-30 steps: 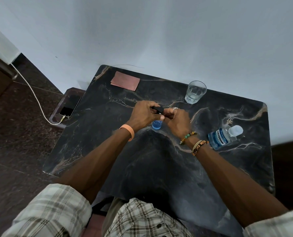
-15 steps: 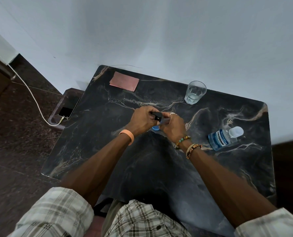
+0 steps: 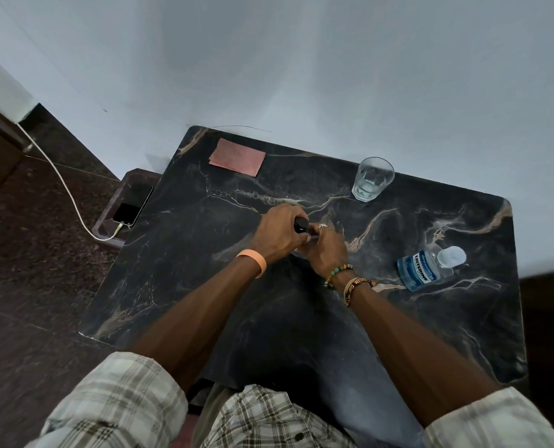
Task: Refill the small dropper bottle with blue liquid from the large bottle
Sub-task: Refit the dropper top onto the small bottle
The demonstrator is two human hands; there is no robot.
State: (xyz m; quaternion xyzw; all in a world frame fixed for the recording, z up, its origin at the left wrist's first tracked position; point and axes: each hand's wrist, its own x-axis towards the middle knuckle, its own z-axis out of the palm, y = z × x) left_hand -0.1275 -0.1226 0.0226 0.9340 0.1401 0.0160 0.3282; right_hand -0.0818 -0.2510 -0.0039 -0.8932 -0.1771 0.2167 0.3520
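From the head camera we look down on a dark marble table [image 3: 204,286] set against a pale wall. Our two hands meet just above its middle. The left hand [image 3: 275,234], with an orange wristband [image 3: 253,258] on its wrist, has its fingers curled round the black cap [image 3: 301,224] of the small dropper bottle [image 3: 302,228]. The right hand [image 3: 325,250] presses close against the left, its fingers curled in under the cap and wrapped round the bottle. The hands hide the bottle's body, so we cannot tell how full it is or whether the cap is seated. A ring [image 3: 322,225] shows on one right finger, and beaded bracelets [image 3: 340,273] circle that wrist.

The large Listerine bottle [image 3: 421,266] sits to our right, well apart from the hands, near the table's right edge. It has blue liquid in it and its clear cap [image 3: 452,256] is on. A glass of water [image 3: 372,179] stands toward the far edge, and a pink card [image 3: 237,156] lies flat at the far left corner.

Off the table's left side, a phone [image 3: 132,205] lies on a lower ledge with a white cable [image 3: 65,189] plugged into it. Plaid sleeves frame the bottom of the view.
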